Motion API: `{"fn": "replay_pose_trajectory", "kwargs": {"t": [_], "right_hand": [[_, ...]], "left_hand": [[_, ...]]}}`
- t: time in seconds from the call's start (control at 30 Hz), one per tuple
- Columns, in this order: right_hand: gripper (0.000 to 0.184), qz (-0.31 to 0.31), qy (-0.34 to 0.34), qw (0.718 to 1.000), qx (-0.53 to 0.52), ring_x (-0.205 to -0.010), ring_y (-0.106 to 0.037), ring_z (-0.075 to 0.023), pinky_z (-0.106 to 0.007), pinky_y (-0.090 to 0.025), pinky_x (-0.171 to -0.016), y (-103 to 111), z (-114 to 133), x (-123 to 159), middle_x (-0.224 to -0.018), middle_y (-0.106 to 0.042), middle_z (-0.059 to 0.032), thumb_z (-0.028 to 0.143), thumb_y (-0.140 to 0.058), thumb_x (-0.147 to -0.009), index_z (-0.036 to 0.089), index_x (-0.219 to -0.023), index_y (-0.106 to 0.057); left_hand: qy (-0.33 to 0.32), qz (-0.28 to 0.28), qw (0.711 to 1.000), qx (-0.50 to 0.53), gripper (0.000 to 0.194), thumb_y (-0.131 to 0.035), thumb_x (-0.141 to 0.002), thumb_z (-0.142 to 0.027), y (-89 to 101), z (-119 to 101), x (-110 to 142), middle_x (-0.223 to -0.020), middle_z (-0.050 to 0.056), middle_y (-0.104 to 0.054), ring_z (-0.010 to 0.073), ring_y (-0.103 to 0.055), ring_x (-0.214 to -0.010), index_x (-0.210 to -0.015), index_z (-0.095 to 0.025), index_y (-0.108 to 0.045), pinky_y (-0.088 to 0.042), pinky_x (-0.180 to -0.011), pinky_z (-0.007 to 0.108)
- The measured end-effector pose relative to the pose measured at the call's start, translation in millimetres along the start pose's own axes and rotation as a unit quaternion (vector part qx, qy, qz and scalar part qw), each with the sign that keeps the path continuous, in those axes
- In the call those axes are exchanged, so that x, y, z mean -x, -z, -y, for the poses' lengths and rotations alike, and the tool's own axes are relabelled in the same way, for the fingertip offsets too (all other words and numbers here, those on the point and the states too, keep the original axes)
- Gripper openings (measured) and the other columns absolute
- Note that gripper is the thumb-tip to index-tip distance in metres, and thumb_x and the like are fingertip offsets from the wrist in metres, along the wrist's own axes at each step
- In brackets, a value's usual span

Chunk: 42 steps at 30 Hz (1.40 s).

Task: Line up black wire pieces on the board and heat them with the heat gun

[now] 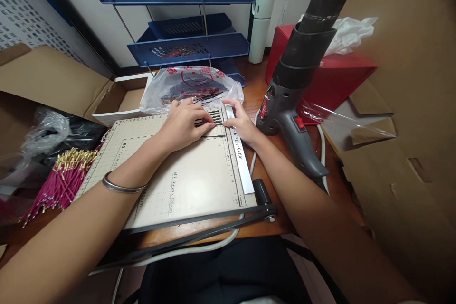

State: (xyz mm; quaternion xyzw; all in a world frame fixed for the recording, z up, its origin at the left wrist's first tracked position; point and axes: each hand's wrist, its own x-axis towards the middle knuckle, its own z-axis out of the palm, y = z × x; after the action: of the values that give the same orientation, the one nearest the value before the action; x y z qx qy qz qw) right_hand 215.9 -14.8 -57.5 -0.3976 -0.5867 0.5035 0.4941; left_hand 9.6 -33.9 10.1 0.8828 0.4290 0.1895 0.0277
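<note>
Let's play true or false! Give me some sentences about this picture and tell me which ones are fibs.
1. The left hand and right hand are at the paper cutter. True.
2. The right arm wears a bracelet. False: the bracelet is on the left arm.
3. The heat gun has a red switch. True.
4. The bottle is bright yellow. False: the bottle is pale green.
5. Thin dark strips lie on the paper cutter. True.

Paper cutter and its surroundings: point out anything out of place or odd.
The pale cable looks untidy: it passes beneath the black arm of the paper cutter and loops past the front edge of the table, where it might snag.
</note>
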Motion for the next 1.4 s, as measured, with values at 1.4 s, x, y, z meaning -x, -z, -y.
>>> {"fn": "replay_pose_trajectory", "kwargs": {"t": [1.4], "right_hand": [[0.068,-0.007,-0.006,1.0,-0.01,-0.138,-0.05,-0.031,-0.049,-0.034,-0.127,-2.1,2.8,2.1,-0.139,-0.057,-0.0085,0.025,-0.064,-0.058,0.026,-0.124,-0.05]], "left_hand": [[-0.014,0.009,1.0,-0.006,0.022,-0.065,-0.096,-0.038,5.4,-0.1,1.0,-0.092,0.006,-0.078,0.0275,-0.058,-0.095,-0.088,-0.022,-0.079,-0.033,-0.092,0.046]]}}
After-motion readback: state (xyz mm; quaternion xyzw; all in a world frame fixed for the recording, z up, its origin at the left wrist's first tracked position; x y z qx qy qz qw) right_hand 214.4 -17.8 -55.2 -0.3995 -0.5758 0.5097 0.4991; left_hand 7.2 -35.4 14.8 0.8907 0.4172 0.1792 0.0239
